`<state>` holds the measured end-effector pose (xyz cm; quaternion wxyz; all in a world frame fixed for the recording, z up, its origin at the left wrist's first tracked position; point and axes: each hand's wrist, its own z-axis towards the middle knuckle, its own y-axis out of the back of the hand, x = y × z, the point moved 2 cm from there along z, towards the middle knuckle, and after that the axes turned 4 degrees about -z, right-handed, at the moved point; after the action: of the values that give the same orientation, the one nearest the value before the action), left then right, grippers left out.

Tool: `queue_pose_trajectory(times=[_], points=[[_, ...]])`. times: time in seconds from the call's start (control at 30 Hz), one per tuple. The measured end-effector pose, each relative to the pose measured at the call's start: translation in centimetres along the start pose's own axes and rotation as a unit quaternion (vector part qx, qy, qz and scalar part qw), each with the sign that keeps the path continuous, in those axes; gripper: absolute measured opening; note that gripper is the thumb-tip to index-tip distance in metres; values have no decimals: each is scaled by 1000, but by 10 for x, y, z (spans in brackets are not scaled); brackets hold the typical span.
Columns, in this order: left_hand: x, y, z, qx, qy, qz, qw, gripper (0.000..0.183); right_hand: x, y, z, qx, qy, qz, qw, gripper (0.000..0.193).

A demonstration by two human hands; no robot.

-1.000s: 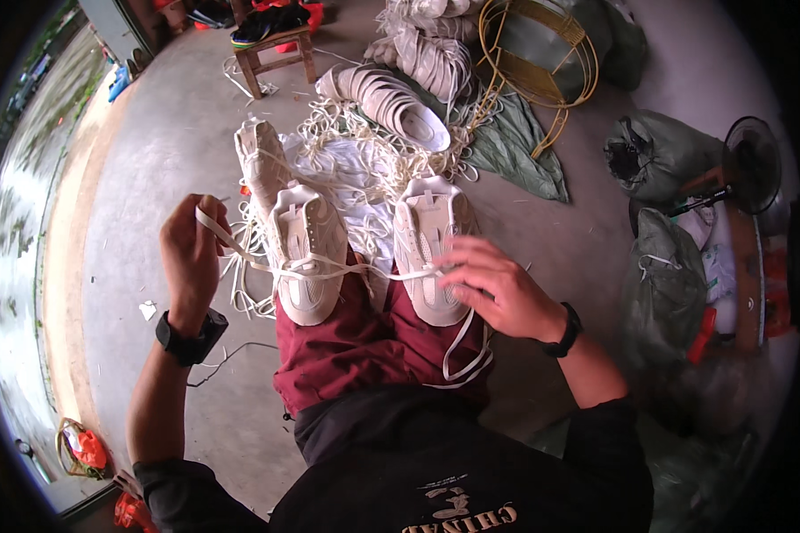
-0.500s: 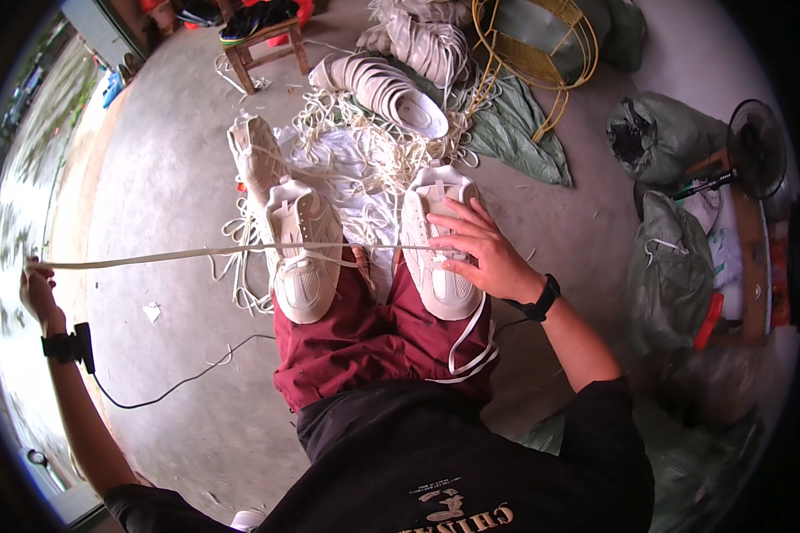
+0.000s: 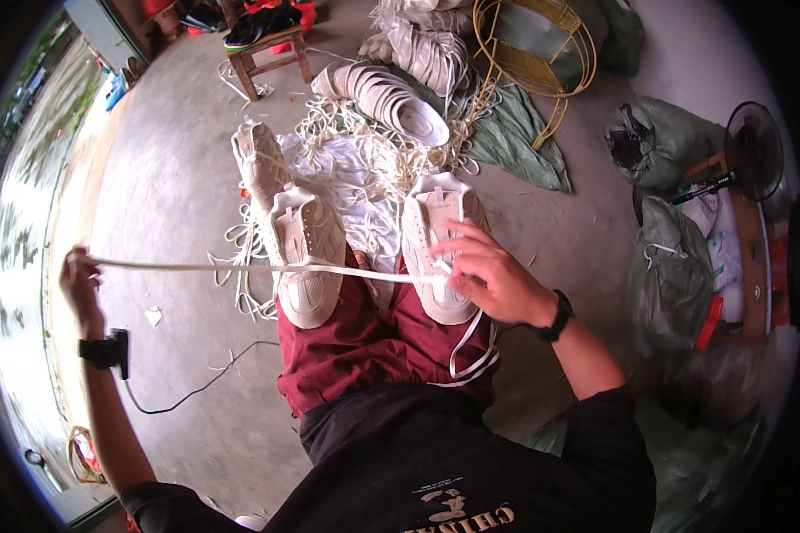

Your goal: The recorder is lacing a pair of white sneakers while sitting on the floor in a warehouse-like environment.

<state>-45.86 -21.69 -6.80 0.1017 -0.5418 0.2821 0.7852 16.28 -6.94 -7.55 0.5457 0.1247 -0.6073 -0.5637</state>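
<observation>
My left hand (image 3: 82,289) is out at the far left, its fingers closed on a flat white shoelace (image 3: 169,266). The lace stretches right across the front of the left sneaker (image 3: 308,298) to the right sneaker (image 3: 442,306). Both sneakers are cream-coloured and rest side by side on my knees, toes toward me. Over the right sneaker's lacing area is my right hand (image 3: 507,282), fingers bent and apart beside the lace; the fingertips are slightly blurred. A loose white lace (image 3: 471,355) hangs from that shoe onto my maroon trousers.
Beyond my knees lie a tangle of laces (image 3: 329,133), another cream shoe (image 3: 258,160) and a row of nested shoe parts (image 3: 373,93). A wooden stool (image 3: 271,58) stands behind. Green sacks (image 3: 671,266) and a fan (image 3: 754,151) are on the right. A black cable (image 3: 204,386) trails from my left wrist.
My left hand has moved right and slightly lower, still holding the lace. My right hand has shifted a little toward me, its fingers more bent. The lace hangs lower over the sneakers.
</observation>
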Motion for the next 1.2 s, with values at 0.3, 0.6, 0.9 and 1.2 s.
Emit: queue_pose_trajectory(times=[0.3, 0.6, 0.9, 1.2], points=[[-102, -247, -269, 440, 101, -216, 866, 12, 137, 66, 3, 11, 219, 297, 929, 30], [-93, -315, -328, 365, -41, -21, 930, 20, 149, 67, 10, 5, 232, 285, 930, 24], [-87, -327, -341, 335, -51, 10, 941, 28, 132, 67, 6, -13, 246, 274, 930, 15], [-97, -329, -345, 296, -84, -30, 951, 24, 127, 75, -1, -10, 232, 284, 930, 16]])
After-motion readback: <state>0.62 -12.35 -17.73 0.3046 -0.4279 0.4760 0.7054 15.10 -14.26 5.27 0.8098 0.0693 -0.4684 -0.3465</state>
